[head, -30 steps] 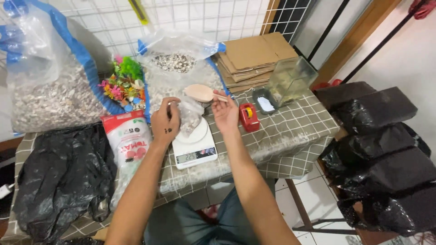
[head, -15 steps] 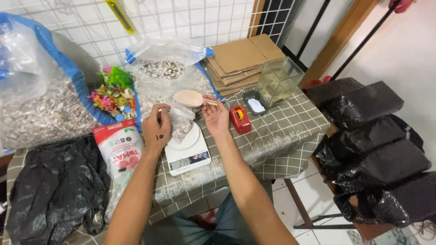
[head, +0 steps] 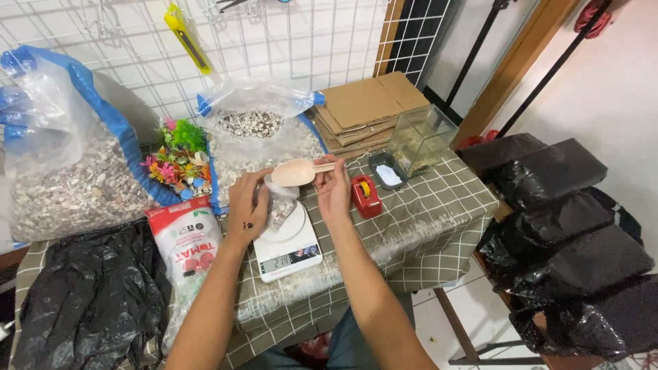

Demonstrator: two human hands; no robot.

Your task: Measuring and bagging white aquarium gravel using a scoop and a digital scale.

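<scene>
The scene contained two hands, the left hand [head: 247, 205] and the right hand [head: 334, 190], together with one pale scoop [head: 296, 171], one small clear bag [head: 279, 205] and one white digital scale [head: 288, 245]. Two large open bags of gravel were present, one at far left [head: 65, 171] and one at far centre [head: 264, 133], plus one red-and-white printed pouch [head: 185, 240] and one black plastic sheet [head: 89, 301] at near left. Also counted: one red tape dispenser [head: 366, 196], one small glass tank [head: 421, 139], one stack of cardboard [head: 367, 106], one yellow utility knife [head: 186, 38] and four black wrapped blocks [head: 569, 233] at right.
</scene>
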